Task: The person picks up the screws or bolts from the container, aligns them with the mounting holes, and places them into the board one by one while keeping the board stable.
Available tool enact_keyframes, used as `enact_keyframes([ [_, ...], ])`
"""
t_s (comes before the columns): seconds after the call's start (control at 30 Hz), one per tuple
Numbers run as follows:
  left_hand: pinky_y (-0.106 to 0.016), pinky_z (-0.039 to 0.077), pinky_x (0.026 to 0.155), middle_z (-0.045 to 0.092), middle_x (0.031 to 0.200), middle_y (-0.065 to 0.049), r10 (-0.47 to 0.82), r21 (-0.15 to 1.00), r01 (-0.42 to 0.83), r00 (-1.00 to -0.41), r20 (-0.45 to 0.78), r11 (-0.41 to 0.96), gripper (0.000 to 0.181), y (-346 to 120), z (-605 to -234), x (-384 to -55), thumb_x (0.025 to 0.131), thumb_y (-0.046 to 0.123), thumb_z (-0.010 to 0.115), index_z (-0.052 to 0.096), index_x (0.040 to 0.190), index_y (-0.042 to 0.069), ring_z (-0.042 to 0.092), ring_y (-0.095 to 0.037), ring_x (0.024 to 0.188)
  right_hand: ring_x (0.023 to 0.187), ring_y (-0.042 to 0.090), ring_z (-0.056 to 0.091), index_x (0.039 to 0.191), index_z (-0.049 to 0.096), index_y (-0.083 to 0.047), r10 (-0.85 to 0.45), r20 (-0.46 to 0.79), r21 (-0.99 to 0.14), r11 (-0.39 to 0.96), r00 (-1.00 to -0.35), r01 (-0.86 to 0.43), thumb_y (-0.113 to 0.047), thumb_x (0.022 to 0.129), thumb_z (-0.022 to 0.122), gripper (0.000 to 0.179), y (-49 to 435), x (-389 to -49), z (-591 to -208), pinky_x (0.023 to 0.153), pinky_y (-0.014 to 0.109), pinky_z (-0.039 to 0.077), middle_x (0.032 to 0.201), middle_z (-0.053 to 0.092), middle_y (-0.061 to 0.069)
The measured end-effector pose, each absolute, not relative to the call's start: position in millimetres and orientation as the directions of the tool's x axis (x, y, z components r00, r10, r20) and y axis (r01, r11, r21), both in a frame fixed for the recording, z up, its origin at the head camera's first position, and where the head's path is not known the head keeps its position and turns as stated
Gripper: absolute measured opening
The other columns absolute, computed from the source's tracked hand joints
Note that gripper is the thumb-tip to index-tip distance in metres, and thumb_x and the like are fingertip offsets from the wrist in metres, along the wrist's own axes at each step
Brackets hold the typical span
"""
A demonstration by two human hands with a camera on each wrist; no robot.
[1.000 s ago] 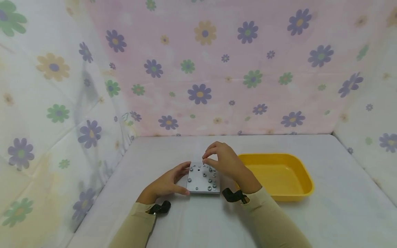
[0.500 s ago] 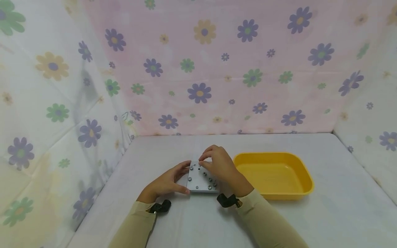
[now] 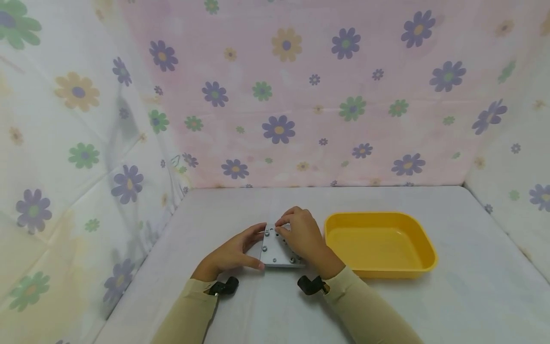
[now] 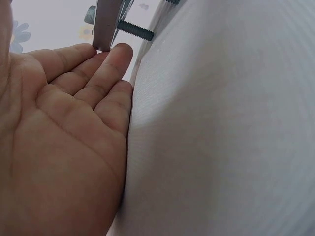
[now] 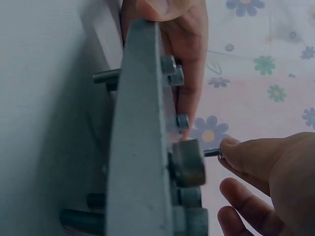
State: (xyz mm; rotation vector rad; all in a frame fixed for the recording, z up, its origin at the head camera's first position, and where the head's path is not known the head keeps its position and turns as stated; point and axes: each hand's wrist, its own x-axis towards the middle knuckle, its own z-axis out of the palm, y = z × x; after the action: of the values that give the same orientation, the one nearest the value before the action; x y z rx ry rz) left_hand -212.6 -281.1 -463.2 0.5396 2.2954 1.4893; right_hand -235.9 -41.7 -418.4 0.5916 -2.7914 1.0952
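A flat silver metal plate [image 3: 279, 255] sits on the white table, with several socket-head screws standing in its holes. From the side, in the right wrist view, their threaded shanks [image 5: 84, 221] stick out beneath it. My left hand [image 3: 232, 252] holds the plate by its left side, thumb at the near corner and fingers at the far corner. Over the plate's far part, my right hand [image 3: 304, 239] pinches a small screw [image 5: 212, 153] between thumb and forefinger; its thread points at the plate's top face. The right hand covers the plate's right part in the head view.
A yellow tray [image 3: 380, 274] stands right of the plate, close to the right wrist. Flowered cloth walls [image 3: 318, 95] enclose the table at the back and sides. A black wrist camera [image 3: 310, 285] sticks out by the right cuff, another by the left.
My right hand has shifted left and slightly nearer over the plate, its fingertips moving toward the far-left holes. The left hand stays on the plate's left side.
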Motion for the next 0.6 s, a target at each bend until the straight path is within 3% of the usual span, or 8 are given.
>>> enact_keyframes([
  [0.6, -0.05, 0.017, 0.13, 0.033, 0.168, 0.002, 0.477, 0.911, 0.118, -0.874, -0.093, 0.395, 0.117, -280, -462, -212, 0.074, 0.019, 0.095, 0.022, 0.166, 0.017, 0.034, -0.019, 0.154, 0.11, 0.021, 0.058, 0.101, 0.084, -0.023, -0.279, 0.228, -0.673, 0.648, -0.933, -0.358, -0.028, 0.093, 0.079, 0.011, -45, -238, -432, 0.095, 0.04, 0.053, 0.117, 0.067, -0.003],
])
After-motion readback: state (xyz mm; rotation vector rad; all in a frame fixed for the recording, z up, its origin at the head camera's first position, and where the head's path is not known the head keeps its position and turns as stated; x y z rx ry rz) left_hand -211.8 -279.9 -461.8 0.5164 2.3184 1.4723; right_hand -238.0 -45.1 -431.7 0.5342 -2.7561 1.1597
